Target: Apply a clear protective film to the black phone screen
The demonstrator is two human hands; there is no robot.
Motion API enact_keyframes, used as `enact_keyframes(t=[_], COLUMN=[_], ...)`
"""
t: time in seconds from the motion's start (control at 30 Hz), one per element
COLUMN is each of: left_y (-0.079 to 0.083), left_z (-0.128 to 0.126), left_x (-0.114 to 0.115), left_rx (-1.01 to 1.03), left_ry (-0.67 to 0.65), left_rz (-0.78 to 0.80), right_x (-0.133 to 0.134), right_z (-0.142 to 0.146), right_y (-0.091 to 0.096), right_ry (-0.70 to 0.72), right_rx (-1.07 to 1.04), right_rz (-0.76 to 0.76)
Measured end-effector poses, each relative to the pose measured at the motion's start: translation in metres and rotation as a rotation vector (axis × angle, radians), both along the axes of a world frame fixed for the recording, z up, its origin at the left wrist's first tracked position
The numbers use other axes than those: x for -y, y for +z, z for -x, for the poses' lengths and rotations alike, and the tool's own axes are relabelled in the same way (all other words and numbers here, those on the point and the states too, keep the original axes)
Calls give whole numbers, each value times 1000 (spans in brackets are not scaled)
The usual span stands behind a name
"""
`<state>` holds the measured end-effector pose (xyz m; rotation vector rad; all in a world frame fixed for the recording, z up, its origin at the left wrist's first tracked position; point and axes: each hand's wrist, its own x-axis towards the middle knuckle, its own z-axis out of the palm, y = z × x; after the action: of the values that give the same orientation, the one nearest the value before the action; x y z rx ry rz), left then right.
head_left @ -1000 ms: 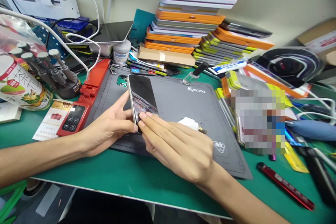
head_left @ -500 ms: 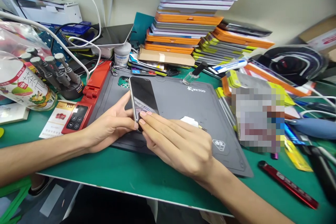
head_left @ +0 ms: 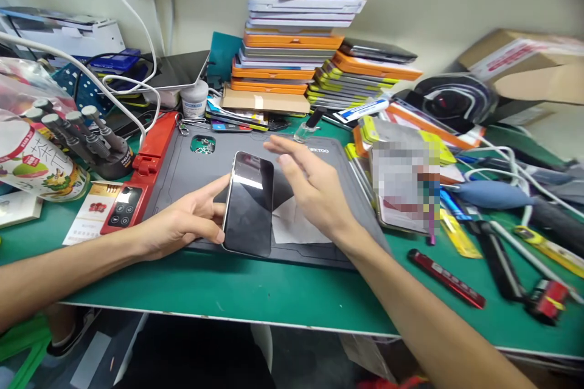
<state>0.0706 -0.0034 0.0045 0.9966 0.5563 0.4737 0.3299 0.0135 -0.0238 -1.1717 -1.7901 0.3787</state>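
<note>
Grasping the phone [head_left: 249, 206] by its left side, my left hand [head_left: 196, 219] sets a thumb low on that edge, fingers partly hidden. It's at the dark mat's [head_left: 177, 179] near part; I can't tell whether they touch. My right hand [head_left: 319, 185] is unclenched, holding nothing visible. A loosened thumb could let the phone slip; a stray right finger might bump it. Its screen faces me, long axis running away, far end leaning slightly right.
</note>
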Motion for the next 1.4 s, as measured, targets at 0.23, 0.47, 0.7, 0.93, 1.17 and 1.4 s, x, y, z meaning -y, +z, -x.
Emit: enact_keyframes(t=[0.23, 0.47, 0.7, 0.93, 1.17, 1.4], left_y=[6, 18, 24, 15, 20, 3], left_z=[0, 4, 15, 16, 10, 3], left_x=[-3, -5, -26, -34, -12, 8], left_rx=[-54, -201, -275, -347, -726, -973], left_ry=[-27, -17, 60, 55, 4, -119], left_rz=[77, 58, -40, -186, -905, -1499], right_x=[-2, 0, -3, 0, -10, -16], right_z=[4, 4, 2, -8, -28, -23], right_y=[-1, 3, -1, 8, 12, 3], right_ry=[61, 85, -1, 41, 405, 430], right_rx=[-88, 29, 149, 285, 434, 412], right_rz=[237, 198, 161, 245, 317, 268])
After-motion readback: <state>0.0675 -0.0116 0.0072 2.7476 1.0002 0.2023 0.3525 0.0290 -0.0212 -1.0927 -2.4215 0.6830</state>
